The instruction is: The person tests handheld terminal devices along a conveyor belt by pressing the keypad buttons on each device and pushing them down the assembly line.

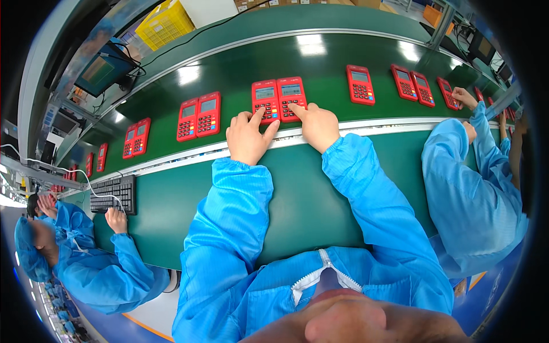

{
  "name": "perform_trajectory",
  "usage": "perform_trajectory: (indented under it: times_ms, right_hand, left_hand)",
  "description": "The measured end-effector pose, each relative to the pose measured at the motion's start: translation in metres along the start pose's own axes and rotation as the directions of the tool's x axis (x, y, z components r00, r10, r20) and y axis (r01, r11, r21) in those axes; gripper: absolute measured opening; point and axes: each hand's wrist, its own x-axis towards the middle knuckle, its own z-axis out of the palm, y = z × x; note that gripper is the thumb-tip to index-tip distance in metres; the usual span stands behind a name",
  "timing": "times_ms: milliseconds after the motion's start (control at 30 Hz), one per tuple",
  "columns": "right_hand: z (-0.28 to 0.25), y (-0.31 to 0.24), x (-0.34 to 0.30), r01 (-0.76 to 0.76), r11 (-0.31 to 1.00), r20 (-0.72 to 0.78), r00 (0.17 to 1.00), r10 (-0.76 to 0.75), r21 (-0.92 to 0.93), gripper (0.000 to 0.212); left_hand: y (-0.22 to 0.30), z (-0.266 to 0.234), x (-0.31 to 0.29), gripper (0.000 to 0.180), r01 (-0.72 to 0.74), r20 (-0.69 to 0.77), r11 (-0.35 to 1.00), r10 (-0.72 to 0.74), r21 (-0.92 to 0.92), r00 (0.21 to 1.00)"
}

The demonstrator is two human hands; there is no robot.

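Two red handheld card payment terminals lie side by side on the green belt in front of me, both with lit screens. My left hand (249, 137) rests over the lower part of the left terminal (265, 94), a fingertip on its keypad and the thumb spread away. On the keypad of the right terminal (291, 90) lies the stretched index finger of my right hand (318, 127). Neither hand grips anything. My fingers cover some of the lower keys.
More red terminals lie along the belt, including a pair (198, 116) to the left and a single one (359, 84) to the right. A black keyboard (114, 194) sits near a co-worker (108, 263) at left. Another co-worker (474, 194) touches a terminal at right. A metal rail (394, 123) edges the belt.
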Motion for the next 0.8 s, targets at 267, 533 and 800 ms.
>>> perform_trajectory:
  times_ms: [267,533,800]
  right_hand:
    - [-0.007,-0.001,0.011,0.005,1.0,0.07,0.998,-0.006,0.023,0.04]
    - [0.0,0.007,-0.002,-0.005,0.989,0.014,1.0,0.003,0.145,0.044]
    - [0.004,0.004,-0.004,0.11,0.975,-0.073,0.993,-0.097,0.194,0.042]
  left_hand:
    - [0.002,-0.009,0.004,0.059,0.016,0.06,0.999,-0.018,0.037,0.998]
    - [-0.023,-0.001,-0.01,0.059,0.016,0.038,0.995,-0.012,-0.096,0.999]
    - [-0.034,-0.017,-0.023,0.059,-0.055,0.054,0.979,0.067,-0.196,0.996]
